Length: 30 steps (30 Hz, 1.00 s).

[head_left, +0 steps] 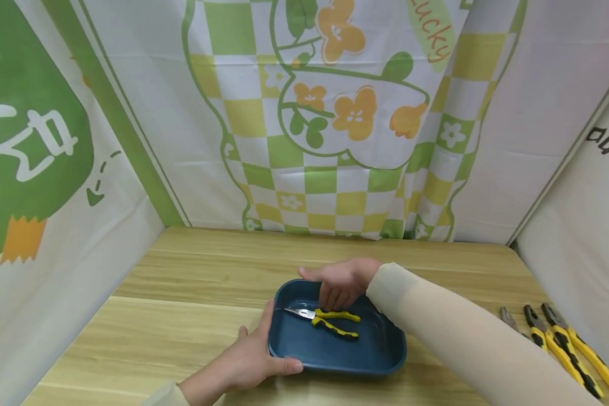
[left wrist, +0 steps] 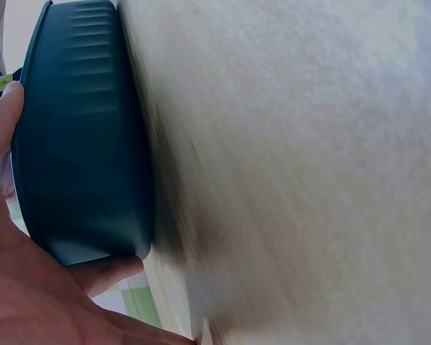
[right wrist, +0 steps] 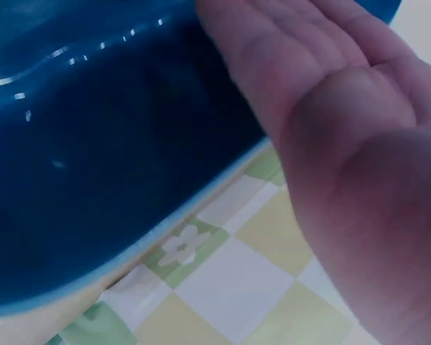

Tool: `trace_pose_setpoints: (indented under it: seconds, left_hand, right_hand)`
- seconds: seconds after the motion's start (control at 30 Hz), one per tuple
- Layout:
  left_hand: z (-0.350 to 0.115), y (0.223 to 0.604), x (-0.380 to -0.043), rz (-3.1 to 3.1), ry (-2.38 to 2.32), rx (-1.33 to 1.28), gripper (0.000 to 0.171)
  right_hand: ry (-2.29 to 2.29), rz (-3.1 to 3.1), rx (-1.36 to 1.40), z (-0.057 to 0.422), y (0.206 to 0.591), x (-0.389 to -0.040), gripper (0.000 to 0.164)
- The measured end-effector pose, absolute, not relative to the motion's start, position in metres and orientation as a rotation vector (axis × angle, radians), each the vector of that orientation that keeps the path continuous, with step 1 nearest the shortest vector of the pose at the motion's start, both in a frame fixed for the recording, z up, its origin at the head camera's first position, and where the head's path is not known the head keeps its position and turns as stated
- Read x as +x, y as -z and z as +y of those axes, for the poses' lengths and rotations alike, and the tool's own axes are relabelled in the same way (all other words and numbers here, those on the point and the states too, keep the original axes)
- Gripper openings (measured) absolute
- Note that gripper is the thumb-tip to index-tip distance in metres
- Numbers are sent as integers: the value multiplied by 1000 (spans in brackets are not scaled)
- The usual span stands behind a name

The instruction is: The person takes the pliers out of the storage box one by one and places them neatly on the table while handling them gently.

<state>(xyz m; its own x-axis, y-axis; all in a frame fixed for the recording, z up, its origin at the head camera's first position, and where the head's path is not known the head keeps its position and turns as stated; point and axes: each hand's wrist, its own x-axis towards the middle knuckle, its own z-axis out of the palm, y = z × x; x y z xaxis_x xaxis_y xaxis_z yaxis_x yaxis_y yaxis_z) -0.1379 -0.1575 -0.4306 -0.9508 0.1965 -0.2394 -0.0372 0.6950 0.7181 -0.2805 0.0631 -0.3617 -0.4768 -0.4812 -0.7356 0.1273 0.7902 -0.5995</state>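
A dark blue plastic tray (head_left: 330, 352) rests on the table, its ridged outer wall (left wrist: 86, 144) showing in the left wrist view. Inside lies a pair of needle-nose pliers (head_left: 336, 329) with yellow and black handles, its nose pointing left. My left hand (head_left: 246, 356) holds the tray's near left corner, thumb over the front rim and fingers along the left side. Over the back rim hangs my right hand (head_left: 342, 282), its fingers (right wrist: 273, 57) reaching loosely down into the tray just behind the pliers' handles. Nothing shows between those fingers.
At the right table edge lie more pliers (head_left: 563, 338) with yellow and black handles, one partly hidden by my right sleeve (head_left: 467, 332). A checked, flowered cloth (head_left: 325, 186) hangs behind the wooden table (head_left: 147, 321). Fabric walls stand left and right.
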Motion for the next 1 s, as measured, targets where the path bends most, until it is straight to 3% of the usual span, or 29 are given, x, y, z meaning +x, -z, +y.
trace_pose_setpoints:
  seconds: [0.5, 1.0]
  left_hand:
    - [-158, 428, -138, 2601, -1087, 102, 136]
    - [-157, 427, -139, 2607, -1057, 88, 136]
  right_hand:
    - [791, 1837, -355, 64, 379, -278, 79]
    - [850, 1709, -292, 71, 388, -275, 71]
